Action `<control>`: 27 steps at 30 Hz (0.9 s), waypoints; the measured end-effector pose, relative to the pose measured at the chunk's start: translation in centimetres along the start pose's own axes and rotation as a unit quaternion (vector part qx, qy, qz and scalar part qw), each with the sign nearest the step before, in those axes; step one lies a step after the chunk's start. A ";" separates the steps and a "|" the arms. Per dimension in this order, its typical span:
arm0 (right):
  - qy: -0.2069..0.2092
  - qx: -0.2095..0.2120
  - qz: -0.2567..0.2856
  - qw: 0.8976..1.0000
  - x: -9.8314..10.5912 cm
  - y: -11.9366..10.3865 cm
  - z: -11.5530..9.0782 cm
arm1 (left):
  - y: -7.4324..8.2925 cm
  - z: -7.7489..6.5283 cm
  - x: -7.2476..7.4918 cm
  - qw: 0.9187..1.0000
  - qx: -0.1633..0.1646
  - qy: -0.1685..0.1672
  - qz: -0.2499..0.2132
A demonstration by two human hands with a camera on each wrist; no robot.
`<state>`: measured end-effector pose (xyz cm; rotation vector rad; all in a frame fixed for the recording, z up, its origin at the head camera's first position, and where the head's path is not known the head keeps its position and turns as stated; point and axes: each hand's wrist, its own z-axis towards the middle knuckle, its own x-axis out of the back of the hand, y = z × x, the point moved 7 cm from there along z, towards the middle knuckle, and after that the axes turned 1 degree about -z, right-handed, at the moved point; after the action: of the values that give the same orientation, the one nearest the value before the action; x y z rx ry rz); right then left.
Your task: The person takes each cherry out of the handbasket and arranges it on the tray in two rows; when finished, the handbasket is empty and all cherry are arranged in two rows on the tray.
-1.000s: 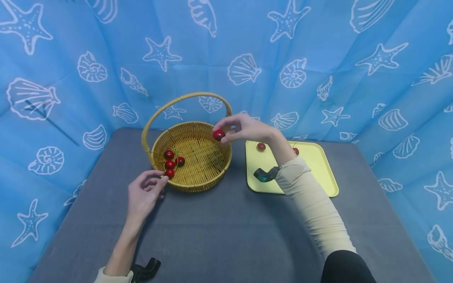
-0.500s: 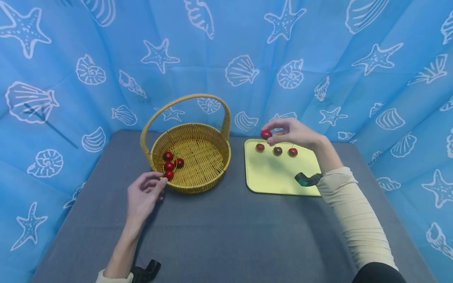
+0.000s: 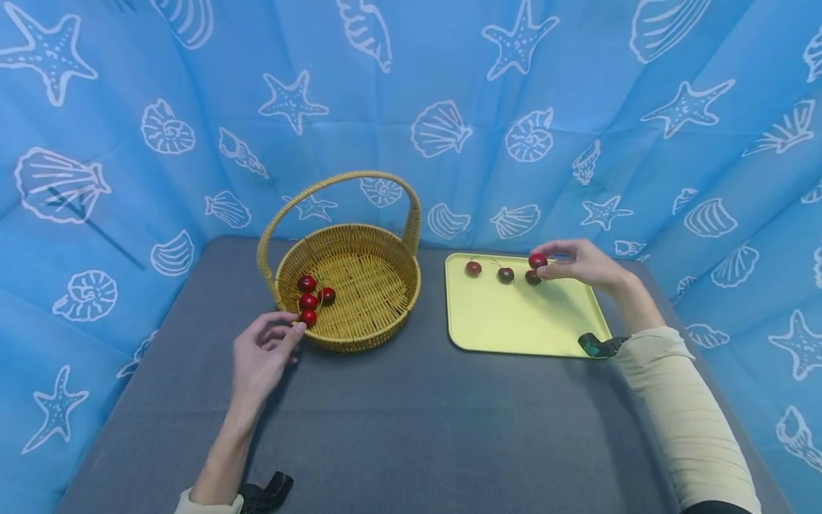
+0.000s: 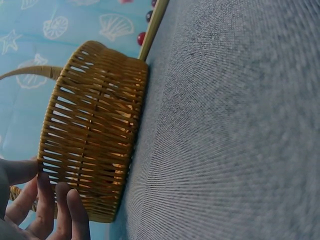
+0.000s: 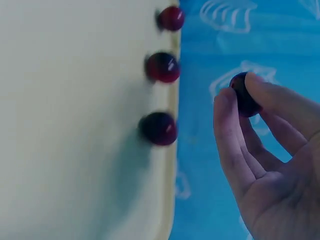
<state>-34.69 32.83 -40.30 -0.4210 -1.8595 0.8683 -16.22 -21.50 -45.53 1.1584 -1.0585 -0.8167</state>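
Note:
My right hand (image 3: pixel 581 264) pinches a dark red cherry (image 3: pixel 537 261) between thumb and fingertips, above the far right part of a yellow tray (image 3: pixel 514 328). Below it three more cherries lie in a row along the tray's far edge; the middle one (image 3: pixel 506 275) has a stem showing. In the right wrist view the held cherry (image 5: pixel 245 95) is raised off the tray. My left hand (image 3: pixel 263 350) pinches the near left rim of a round wicker basket (image 3: pixel 359 341), thumb on one side and fingers on the outer wall. Several cherries (image 3: pixel 308 301) lie inside the basket at its left.
The basket's tall arched handle (image 3: pixel 347 175) stands up over it. Basket and tray sit apart on a grey cloth-covered table (image 3: pixel 411 428). A blue curtain (image 3: pixel 475 86) with shell and starfish prints hangs close behind the table and along both sides.
My right hand has carried the cherry from over the basket's right rim rightward to above the tray's far right part. The left hand has stayed on the basket's rim.

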 end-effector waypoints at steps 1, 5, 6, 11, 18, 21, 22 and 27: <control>0.001 -0.002 0.004 1.000 0.1 0.7 -0.1 | 0.0 0.0 0.0 1.000 0.000 0.000 0.000; 0.014 -0.018 -0.003 1.000 0.6 3.0 -0.4 | 0.0 0.0 0.0 1.000 -0.002 0.001 -0.001; 0.018 -0.023 -0.010 1.000 0.8 3.6 -0.4 | 0.0 0.0 0.0 1.000 -0.002 0.001 -0.002; 0.029 -0.047 -0.006 0.998 0.8 6.0 -0.6 | 0.0 0.0 0.0 1.000 0.003 0.000 -0.003; 0.047 -0.064 0.016 0.997 0.6 8.5 -0.6 | -0.1 0.0 -0.1 1.000 0.008 -0.004 0.003; 0.054 -0.067 0.024 0.996 0.6 9.0 -0.6 | -0.1 0.0 -0.1 1.000 0.012 -0.004 0.006; 0.056 -0.066 0.026 0.996 0.5 9.1 -0.6 | -0.1 0.0 -0.1 1.000 0.014 -0.005 0.007; 0.059 -0.059 0.020 0.996 0.3 9.2 -0.6 | -0.2 0.0 0.0 1.000 0.016 -0.001 0.011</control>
<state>-35.13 39.51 -46.63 -0.5723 -1.8045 0.7464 -16.27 -21.52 -45.70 1.1707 -1.0883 -0.7869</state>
